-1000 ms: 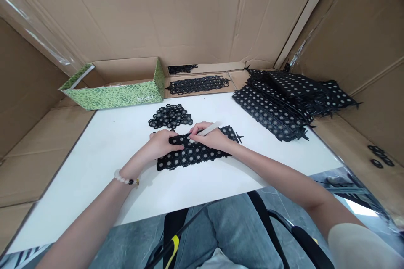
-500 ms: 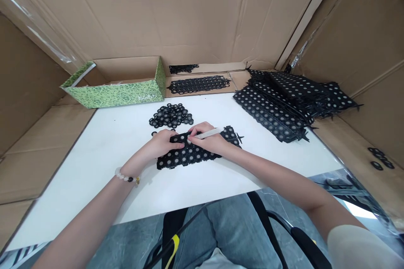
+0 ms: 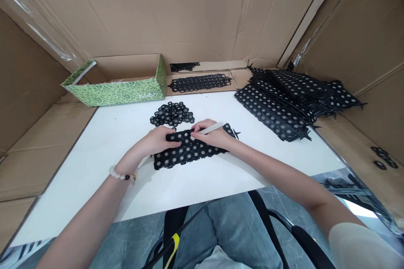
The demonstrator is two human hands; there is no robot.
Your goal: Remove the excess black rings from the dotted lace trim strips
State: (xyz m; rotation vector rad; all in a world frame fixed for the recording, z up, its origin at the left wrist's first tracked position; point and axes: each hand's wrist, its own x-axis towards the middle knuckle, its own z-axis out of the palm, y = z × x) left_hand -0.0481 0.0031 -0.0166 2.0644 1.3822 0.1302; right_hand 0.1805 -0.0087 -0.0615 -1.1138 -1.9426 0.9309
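Note:
A black strip of joined rings with pale grey round centres point(image 3: 183, 157) lies slightly slanted on the white table. At its upper left edge is my left hand point(image 3: 158, 139), thumb on top and the other fingers bent at the rim, gripping it. My right hand point(image 3: 214, 134) rests over the strip's right half and pinches a slim white pen-like stick point(image 3: 211, 127). The stick's lower tip is at the fingertips, close to the strip's surface; whether it touches cannot be made out. Just behind the strip lies a heap of loose black rings with grey centres point(image 3: 172, 114).
A green-patterned open box point(image 3: 116, 93) stands at the back left. Beside it an open black lattice strip point(image 3: 200, 83) lies on cardboard. Stacked dotted black strips point(image 3: 268, 111) fill the back right. Several loose rings point(image 3: 383, 156) lie on cardboard at far right. Cardboard walls point(image 3: 202, 12) enclose the table.
My left hand and the strip have shifted slightly left. My right hand, with the white stick, has moved a little to the right along the strip's upper part.

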